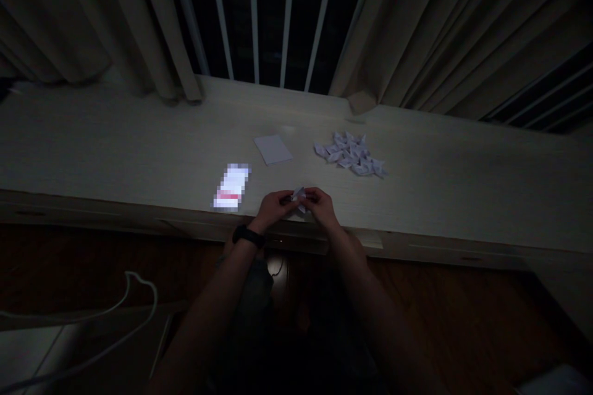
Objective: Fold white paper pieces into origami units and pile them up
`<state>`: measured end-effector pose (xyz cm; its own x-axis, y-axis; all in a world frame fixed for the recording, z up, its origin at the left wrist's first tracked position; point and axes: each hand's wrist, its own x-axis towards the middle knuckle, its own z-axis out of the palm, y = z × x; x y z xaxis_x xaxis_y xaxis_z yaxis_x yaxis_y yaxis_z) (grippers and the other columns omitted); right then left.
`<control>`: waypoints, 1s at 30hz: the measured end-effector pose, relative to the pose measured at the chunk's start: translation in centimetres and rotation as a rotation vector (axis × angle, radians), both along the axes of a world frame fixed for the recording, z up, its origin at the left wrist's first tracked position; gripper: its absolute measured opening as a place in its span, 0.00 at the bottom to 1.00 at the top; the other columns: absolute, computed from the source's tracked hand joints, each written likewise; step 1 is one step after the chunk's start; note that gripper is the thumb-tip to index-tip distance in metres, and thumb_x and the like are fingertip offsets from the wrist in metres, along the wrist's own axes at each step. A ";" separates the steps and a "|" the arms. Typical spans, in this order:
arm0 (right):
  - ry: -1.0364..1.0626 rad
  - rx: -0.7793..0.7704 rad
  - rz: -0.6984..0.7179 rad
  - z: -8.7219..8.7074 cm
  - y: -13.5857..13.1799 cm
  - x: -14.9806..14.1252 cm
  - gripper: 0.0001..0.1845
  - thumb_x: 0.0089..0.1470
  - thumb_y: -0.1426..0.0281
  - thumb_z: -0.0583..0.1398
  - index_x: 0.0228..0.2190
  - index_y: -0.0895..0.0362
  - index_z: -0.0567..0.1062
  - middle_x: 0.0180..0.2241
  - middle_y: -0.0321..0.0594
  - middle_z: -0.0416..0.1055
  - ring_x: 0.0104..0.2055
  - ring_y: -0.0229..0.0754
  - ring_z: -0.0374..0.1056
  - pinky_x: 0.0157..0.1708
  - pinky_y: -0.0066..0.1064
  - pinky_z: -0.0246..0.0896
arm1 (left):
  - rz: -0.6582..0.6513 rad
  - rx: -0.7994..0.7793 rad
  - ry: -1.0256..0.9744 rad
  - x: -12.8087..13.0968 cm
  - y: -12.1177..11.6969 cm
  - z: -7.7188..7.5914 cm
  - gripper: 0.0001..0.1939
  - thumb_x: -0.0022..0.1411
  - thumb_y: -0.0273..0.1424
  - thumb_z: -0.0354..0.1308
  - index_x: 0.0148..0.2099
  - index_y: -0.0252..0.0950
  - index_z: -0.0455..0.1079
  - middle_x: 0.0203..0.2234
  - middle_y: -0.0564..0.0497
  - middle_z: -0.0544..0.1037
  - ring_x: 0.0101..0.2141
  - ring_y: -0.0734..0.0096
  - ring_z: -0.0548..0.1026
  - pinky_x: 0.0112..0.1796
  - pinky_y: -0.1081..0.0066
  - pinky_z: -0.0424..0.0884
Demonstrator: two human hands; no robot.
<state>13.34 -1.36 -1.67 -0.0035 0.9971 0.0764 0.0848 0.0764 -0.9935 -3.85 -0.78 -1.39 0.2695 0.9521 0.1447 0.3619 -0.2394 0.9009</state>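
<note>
Between my two hands is a small piece of folded white paper (300,195), held just above the front edge of the pale ledge. My left hand (273,207) pinches its left side, and a dark band circles that wrist. On the other side, the fingers of my right hand (323,203) are closed on the paper too. Beyond them to the right lies a pile of folded paper pieces (352,155) with pointed tips. A square stack of white paper (273,150) rests flat behind my left hand. The dim light hides the finer folds.
A lit phone (232,186), its screen blurred out, lies on the ledge (139,142) left of my hands. Curtains (412,31) hang at the back beside a barred window (271,18). A white cable (155,296) loops at the lower left.
</note>
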 end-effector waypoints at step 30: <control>-0.849 0.139 -0.140 3.5 -2.5 -2.5 0.13 0.53 0.70 0.56 0.43 0.55 0.68 0.25 0.39 0.74 0.26 0.43 0.68 0.28 0.29 0.52 | -0.008 -0.005 0.019 -0.1 -0.6 1.5 0.20 0.56 0.44 0.57 0.43 0.35 0.77 0.34 0.48 0.81 0.36 0.64 0.76 0.37 0.70 0.69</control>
